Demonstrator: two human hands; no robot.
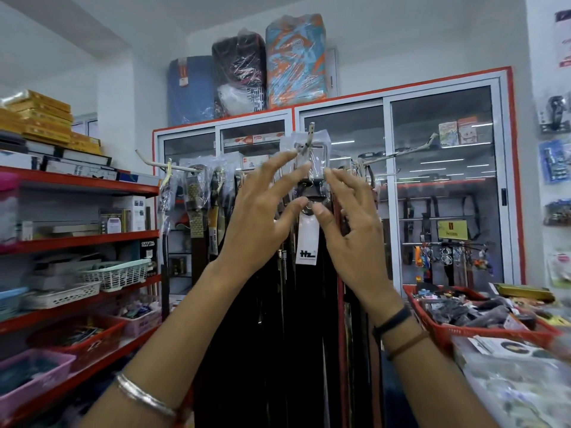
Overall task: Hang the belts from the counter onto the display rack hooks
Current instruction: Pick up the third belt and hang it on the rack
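Shop display rack [173, 165]; left hand [262, 217], right hand [350, 225] wide-spread, thumbs on belt [309, 185].

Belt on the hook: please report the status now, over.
Left hand and right hand open, thumbs touching belt. Belt hangs on hook. Other belts hang close beside.

The left hand [259, 217] and right hand [352, 223], fingers spread, touch their thumbs to a plastic-wrapped belt [311, 189] hanging from a hook [310, 132], its white tag [307, 239] dangling below.
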